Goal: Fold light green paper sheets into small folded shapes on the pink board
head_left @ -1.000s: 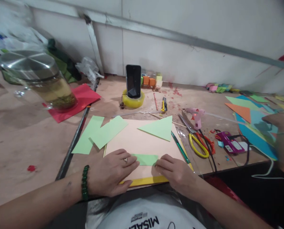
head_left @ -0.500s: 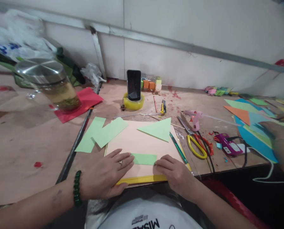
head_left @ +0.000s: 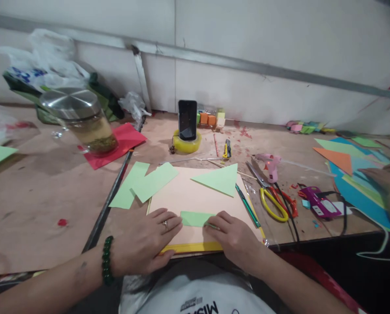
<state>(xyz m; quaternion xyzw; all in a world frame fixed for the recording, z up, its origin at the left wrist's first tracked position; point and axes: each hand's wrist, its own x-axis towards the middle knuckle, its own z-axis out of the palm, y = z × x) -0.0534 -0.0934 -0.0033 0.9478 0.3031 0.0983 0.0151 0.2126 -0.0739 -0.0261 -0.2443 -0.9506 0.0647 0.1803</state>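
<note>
A narrow light-green paper strip [head_left: 195, 218] lies on a stack of pale peach sheets [head_left: 185, 196] with a yellow lower edge. My left hand [head_left: 154, 233] rests flat on the stack, fingers extended, tips at the strip's left end. At the other end, my right hand [head_left: 234, 235] has its fingers curled and pressed together on the strip's lower right corner, where a bit of paper appears turned up. Larger green pieces [head_left: 157, 181] overlap at the upper left of the stack. A green paper triangle [head_left: 221, 179] sits at its upper right, above a green pen [head_left: 247, 205].
Scissors with yellow handles [head_left: 273, 205], a pink glue gun [head_left: 270, 165] and a purple power strip [head_left: 319, 203] with cords lie rightward. Another person's hand [head_left: 384, 179] is over coloured paper. A phone [head_left: 187, 120] stands in a tape roll; a glass tea mug [head_left: 98, 133] is left.
My right hand's fingers have slid slightly left over the strip's right end, where the paper edge now looks lifted. My left hand stays flat. The view has shifted slightly.
</note>
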